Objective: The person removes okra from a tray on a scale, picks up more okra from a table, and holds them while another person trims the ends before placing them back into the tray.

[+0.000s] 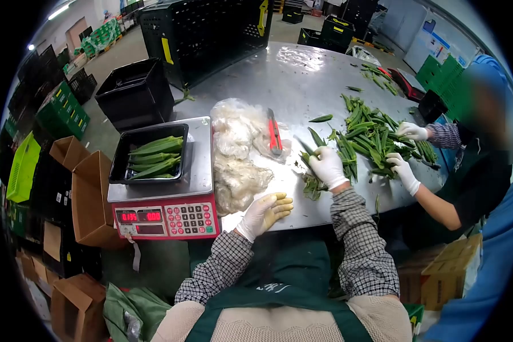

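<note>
My left hand, in a white glove, rests open at the near edge of the metal table, beside a pile of clear plastic bags. Further right, my right hand, also gloved, grips a few green okra pods and presses them against the tabletop. A large heap of okra lies just beyond that hand. On the left stands a red digital scale carrying a black tray with several okra pods in it.
A co-worker's gloved hands sort the okra heap from the right. A red utility knife lies on the bags. Black crates stand at the table's far side, with cardboard boxes and green crates to the left.
</note>
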`<state>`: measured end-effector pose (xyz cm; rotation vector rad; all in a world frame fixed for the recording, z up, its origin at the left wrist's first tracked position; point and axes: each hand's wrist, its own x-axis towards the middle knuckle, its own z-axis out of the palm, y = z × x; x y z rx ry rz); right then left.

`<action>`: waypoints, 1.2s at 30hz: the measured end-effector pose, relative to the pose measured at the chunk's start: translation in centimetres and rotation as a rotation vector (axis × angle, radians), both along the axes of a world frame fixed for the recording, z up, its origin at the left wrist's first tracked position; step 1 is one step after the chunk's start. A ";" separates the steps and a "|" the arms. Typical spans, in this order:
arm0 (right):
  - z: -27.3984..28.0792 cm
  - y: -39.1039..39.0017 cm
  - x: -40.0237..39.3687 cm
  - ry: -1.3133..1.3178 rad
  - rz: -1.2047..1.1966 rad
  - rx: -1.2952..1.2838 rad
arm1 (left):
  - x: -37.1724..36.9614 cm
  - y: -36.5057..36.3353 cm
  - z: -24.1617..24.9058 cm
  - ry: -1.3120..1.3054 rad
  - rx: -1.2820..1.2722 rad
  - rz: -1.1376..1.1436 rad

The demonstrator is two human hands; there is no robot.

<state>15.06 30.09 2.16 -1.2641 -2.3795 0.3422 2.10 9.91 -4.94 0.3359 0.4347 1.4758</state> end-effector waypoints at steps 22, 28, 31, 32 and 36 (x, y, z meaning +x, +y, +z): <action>-1.0 -2.6 -0.4 0.103 0.166 0.082 | -0.1 -0.1 -0.5 0.016 0.031 -0.036; -1.5 1.5 -2.7 -0.366 0.033 -0.057 | -0.4 -0.1 0.3 -0.018 0.027 -0.043; 0.3 1.2 -1.0 0.023 0.100 0.158 | -0.4 -0.2 0.3 -0.047 0.008 -0.032; 1.8 0.4 -0.3 0.189 0.090 -0.046 | -0.4 -0.1 0.2 -0.062 0.000 -0.026; 4.2 -4.1 1.9 0.801 0.162 -0.617 | -0.4 -0.1 -0.3 -0.035 -0.004 0.017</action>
